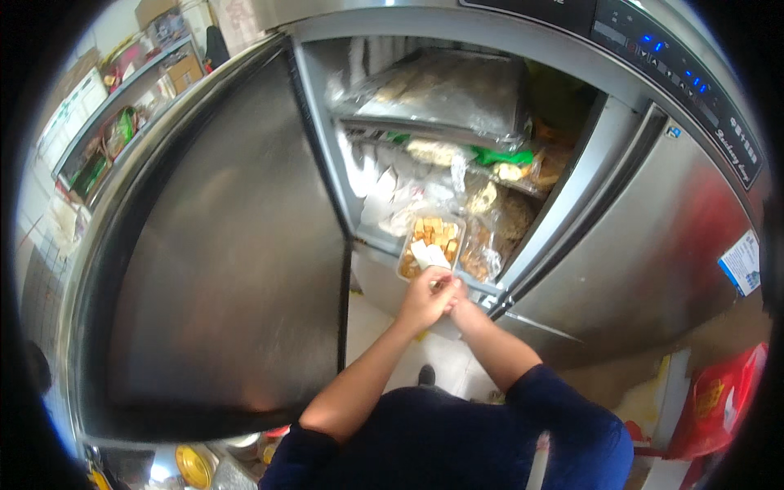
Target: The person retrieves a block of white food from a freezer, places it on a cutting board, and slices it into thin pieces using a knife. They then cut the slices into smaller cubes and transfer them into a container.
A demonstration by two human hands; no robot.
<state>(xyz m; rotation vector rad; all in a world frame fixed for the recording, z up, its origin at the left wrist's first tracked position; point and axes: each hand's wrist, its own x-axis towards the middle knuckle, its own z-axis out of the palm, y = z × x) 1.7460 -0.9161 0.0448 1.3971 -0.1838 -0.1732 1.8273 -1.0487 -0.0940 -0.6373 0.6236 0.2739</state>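
A clear plastic tub [459, 228] of browned cubes, which look like fried tofu [433, 228], rests at the front of the open refrigerator compartment. Over its near part is a white slip [430, 253], perhaps paper. My left hand [424, 299] pinches the slip's near end at the tub's front rim. Close against those fingers is my right hand [457, 296]; its fingertips meet the left ones and are partly hidden, so whether it also grips the slip is unclear. Just right of the tub lies a clear bag of brown food [480, 252].
The dark-lined door [245, 245] is swung wide to the left. A plastic-wrapped tray [453, 92] fills the upper shelf, with bagged food [435, 150] below. On the right is a shut steel door [649, 233]. A red bag [716, 398] stands at lower right.
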